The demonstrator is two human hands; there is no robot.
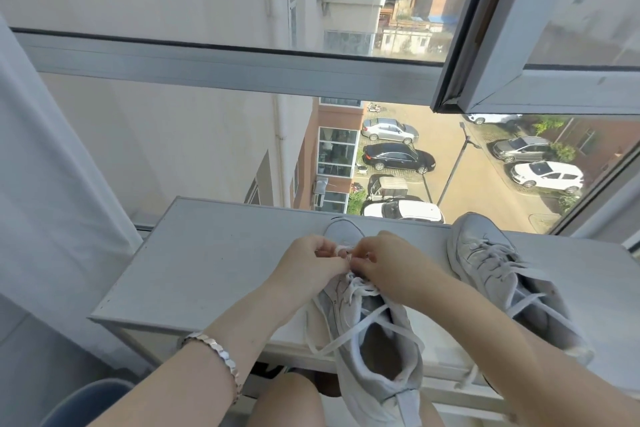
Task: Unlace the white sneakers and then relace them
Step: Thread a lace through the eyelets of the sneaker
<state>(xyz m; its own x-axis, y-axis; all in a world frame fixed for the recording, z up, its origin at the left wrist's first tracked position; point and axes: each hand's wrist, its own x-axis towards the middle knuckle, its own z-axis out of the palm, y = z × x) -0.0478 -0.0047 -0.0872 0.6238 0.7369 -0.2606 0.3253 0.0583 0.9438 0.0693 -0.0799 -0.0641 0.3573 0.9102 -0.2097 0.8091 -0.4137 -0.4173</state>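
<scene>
**Both hands pinching lace at toe end of near sneaker**

Head view. The near sneaker [372, 350] lies on the white ledge [207, 263] by the window, toe pointing away toward the glass, heel hanging over the near edge above the person's knee. The left hand [313, 262] and right hand [384, 263] meet over its forefoot, almost touching. Fingers of both are curled in, and their tips pinch a small white bit of lace [343, 248] between them, near the lower eyelets. Exact eyelet can't be told, the fingers cover it. Loose lace ends [346, 334] cross the shoe's opening and trail off its left side, down over the ledge front.

The second sneaker [498, 274] sits to the right on the same ledge, apart from the first, toe also away. It is laced but slack, with one end dangling past the near edge.

A metal bracelet [214, 354] is on the left wrist. A pale curtain [52, 201] hangs at left. There's a blue rounded object [97, 399] at bottom left, cropped. Parked cars [398, 156] show through the glass, far below. The window sash [540, 80] at upper right is swung open.
</scene>
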